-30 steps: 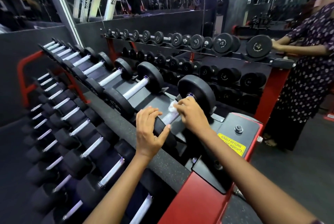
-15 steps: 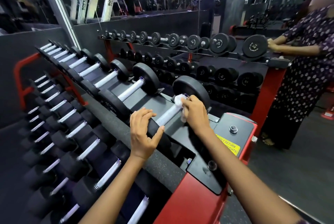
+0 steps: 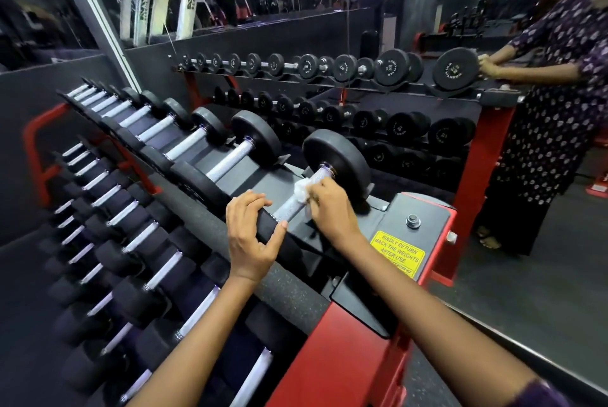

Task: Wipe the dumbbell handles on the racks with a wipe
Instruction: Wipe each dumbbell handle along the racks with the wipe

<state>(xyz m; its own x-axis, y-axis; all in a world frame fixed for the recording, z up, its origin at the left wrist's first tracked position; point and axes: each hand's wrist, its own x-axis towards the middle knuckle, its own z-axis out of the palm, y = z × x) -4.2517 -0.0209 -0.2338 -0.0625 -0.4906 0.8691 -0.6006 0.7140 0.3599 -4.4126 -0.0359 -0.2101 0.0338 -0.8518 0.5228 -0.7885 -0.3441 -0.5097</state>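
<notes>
My left hand [image 3: 251, 235] sits at about seven o'clock from the middle of the view, fingers curled over the top of the near black head of the nearest dumbbell [image 3: 335, 163], thumb spread toward the bar, gripping that head. Just beyond it, at five o'clock from the far head, my right hand [image 3: 330, 206] pinches a crumpled white wipe [image 3: 302, 191] against the knurled silver handle [image 3: 289, 209], fingers folded around the cloth; the wipe touches the bar roughly midway along it. This dumbbell lies on the top shelf of the red-and-black rack [image 3: 345, 357], at its right end, beside a yellow sticker [image 3: 397, 253] that reads "KINDLY RETURN BACK THE WEIGHTS AFTER USE". A row of further dumbbells [image 3: 243, 150] runs off toward ten o'clock on the same shelf, with a lower tier of blurred ones at eight o'clock. Farther out, at one o'clock, a second rack [image 3: 487, 156] carries more dumbbells, and at two o'clock a person in a patterned dress [image 3: 556, 104] stands with hands on its end weight.
</notes>
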